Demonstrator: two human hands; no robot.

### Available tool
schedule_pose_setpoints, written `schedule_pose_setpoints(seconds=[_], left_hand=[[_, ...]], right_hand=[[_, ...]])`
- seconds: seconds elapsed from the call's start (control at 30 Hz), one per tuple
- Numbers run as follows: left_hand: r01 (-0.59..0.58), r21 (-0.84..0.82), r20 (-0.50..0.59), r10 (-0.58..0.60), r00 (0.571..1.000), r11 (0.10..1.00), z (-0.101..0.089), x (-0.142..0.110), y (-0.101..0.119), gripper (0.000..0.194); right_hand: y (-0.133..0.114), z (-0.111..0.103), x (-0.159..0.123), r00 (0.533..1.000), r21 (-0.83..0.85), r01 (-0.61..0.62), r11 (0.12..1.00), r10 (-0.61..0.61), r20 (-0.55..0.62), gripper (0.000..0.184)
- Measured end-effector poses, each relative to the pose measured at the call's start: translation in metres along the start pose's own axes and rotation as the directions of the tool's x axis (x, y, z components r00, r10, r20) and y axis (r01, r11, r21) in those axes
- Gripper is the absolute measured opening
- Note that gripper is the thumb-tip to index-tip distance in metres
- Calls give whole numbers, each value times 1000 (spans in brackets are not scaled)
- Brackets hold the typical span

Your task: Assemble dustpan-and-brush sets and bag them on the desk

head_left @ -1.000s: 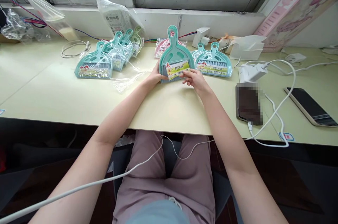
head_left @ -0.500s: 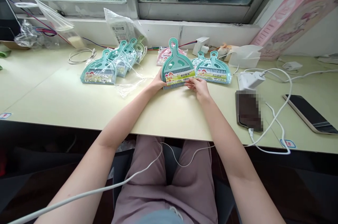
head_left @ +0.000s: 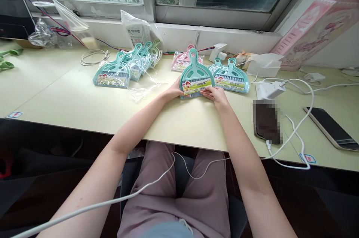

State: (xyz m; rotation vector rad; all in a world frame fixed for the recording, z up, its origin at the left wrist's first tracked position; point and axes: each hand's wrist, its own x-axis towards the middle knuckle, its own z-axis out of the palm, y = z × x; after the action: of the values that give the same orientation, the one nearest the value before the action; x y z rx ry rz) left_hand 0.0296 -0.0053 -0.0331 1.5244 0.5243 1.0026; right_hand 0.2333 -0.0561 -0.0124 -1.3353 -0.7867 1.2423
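A teal mini dustpan and brush set (head_left: 193, 68) stands tilted up in front of me, handle at the top. Across its brush runs a yellow-green and white printed label (head_left: 193, 87). My left hand (head_left: 174, 91) is closed around the pan's lower left edge, its fingers partly hidden behind it. At the label's lower right, my right hand (head_left: 216, 95) has its thumb and fingers closed on the edge. Behind the set lies a pink dustpan set (head_left: 182, 60) in clear wrap. Teal wrapped dustpan sets (head_left: 231, 79) lie just to the right.
More wrapped dustpan sets (head_left: 112, 73) and a clear plastic bag (head_left: 137, 28) lie left. At right are a charger (head_left: 270, 89), a pixelated phone (head_left: 266, 122), another phone (head_left: 331, 127) and a looping white cable (head_left: 312, 99). A pink box (head_left: 316, 32) leans by the window.
The view has shifted, so the desk items appear farther right. The held dustpan set sits slightly lower, uncovering more of the pink one behind. Both hands keep their hold.
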Motion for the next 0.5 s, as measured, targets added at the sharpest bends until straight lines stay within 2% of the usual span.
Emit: schedule_pose_setpoints(seconds=[0.13,0.37,0.43,0.5], left_hand=[[64,-75,56,-60,997,995,2,-4,7,113],[137,-210,92,-120,988,968,6,-7,19,94],[187,-236,58,-178,982,954,7,-7,19,83],[209,-244,-29,-223,974,947,7,-6,17,72]], right_hand=[[2,-1,2,1000,18,11,1000,-11,-19,13],[4,-2,7,1000,24,19,1000,-19,-9,10],[5,-3,8,999,12,30,999,-30,-20,11],[6,-3,8,999,-8,41,999,-41,-32,14]])
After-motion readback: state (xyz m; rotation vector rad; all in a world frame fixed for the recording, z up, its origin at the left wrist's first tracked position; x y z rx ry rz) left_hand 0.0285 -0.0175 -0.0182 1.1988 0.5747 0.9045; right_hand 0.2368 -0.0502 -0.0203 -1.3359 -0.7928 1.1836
